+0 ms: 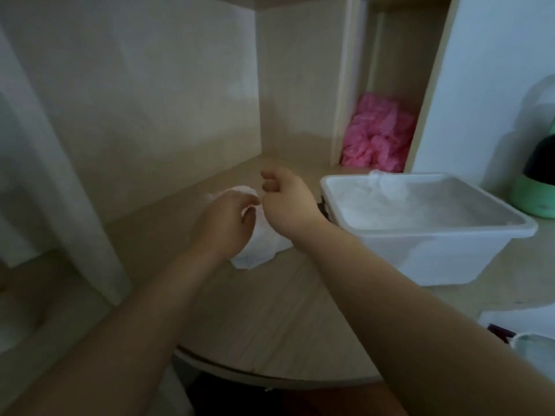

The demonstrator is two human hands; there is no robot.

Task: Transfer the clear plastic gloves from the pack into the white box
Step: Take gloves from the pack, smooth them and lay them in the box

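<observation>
- Some clear plastic gloves (387, 184) are lying in the white box (420, 253); the pack (261, 250) is sitting on the counter (270, 310), fingers of the left hand (223, 223) curling round it.
- Fingers of the right hand (285, 199) are curling loosely, any pinch impossible to tell; clinging gloves could be spilling short.

Dim, soft, bluish-grey light; motion blur throughout, edges bowed by wide-angle distortion.
</observation>
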